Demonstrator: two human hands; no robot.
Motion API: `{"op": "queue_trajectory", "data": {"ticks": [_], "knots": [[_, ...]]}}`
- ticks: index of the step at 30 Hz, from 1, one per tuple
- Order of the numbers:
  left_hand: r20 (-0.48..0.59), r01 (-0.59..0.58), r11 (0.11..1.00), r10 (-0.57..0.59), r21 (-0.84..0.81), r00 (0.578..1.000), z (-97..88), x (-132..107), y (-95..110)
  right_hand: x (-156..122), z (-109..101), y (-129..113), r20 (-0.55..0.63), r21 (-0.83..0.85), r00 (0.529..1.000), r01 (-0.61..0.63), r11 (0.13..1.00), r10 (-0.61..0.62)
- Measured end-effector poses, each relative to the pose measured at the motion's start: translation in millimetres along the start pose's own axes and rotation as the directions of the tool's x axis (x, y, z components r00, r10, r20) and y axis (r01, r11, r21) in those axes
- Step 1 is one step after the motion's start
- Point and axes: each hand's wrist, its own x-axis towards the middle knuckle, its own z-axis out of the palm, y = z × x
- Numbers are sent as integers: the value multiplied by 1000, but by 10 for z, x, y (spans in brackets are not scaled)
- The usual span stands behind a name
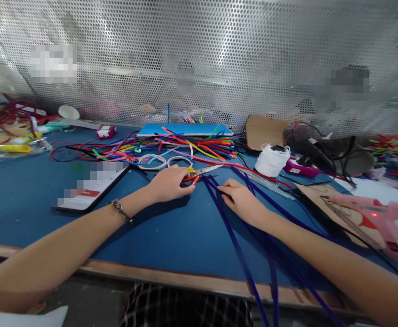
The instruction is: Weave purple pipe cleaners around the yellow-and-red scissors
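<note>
My left hand (170, 183) is closed around the red handles of a pair of scissors (211, 169), whose metal blades point right. Just right of the blade tips, my right hand (241, 200) pinches dark blue pipe cleaners (228, 222) near their ends. These long strips run down past the table's front edge, and others pass under my right forearm. Two white loops, one a ring (179, 162), lie behind my left hand. A red pipe cleaner (270, 176) stretches along behind the right hand.
A heap of coloured pipe cleaners (199, 146) lies at the back, by a blue box (185, 129). A phone (93, 187) is at left. On the right are a white thread spool (272, 160), cardboard (266, 131) and a pink glue gun (379, 218) with its light lit. Perforated metal (199, 59) stands behind.
</note>
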Motion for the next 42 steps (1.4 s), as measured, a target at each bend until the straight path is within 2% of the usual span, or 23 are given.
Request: {"op": "queue_trajectory", "data": {"ticks": [6, 12, 20, 28, 34, 39, 42], "knots": [[-3, 1, 1000, -1, 14, 1000, -2, -4, 4, 78, -18, -24, -22, 13, 999, -43, 999, 44], [-6, 7, 999, -7, 44, 1000, 6, -15, 9, 4, -72, -122, -38, 32, 996, -85, 996, 86], [-37, 101, 985, -96, 138, 995, -8, -29, -3, 21, -51, -174, 45, -20, 996, -76, 997, 77], [-54, 186, 960, -179, 209, 982, -3, 8, -163, 71, -97, -184, 73, 0, 992, -101, 995, 101], [-136, 139, 987, -128, 80, 982, -48, -13, -150, 180, -146, -144, 74, 113, 965, -257, 960, 250], [-243, 31, 988, -68, -153, 968, -82, -32, -53, 282, -171, -103, 100, 306, 936, -352, 884, 338], [-243, -6, 947, -77, -321, 967, -94, -26, -6, 320, -257, -121, 53, 460, 932, -342, 819, 359]]}}
